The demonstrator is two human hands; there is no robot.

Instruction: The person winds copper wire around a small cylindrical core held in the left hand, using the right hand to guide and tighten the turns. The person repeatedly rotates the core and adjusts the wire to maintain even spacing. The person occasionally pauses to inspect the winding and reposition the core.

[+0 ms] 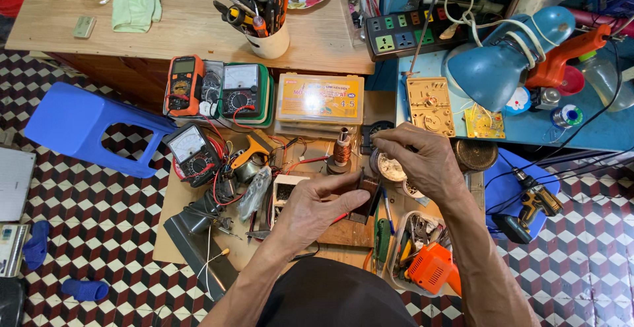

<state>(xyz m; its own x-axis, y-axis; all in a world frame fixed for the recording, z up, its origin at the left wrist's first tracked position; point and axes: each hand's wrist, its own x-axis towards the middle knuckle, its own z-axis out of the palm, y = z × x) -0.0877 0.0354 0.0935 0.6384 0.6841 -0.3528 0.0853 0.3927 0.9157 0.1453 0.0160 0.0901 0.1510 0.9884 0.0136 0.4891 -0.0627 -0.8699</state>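
Gripping the small dark transformer (367, 192) firmly in the closed left hand (317, 205) keeps it steady while the right hand (419, 159), fingers pinched just above it on something too fine to make out, works

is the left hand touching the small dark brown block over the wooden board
Touching. The head view shows the left hand with thumb and fingers wrapped against the small dark brown block, no gap between them.
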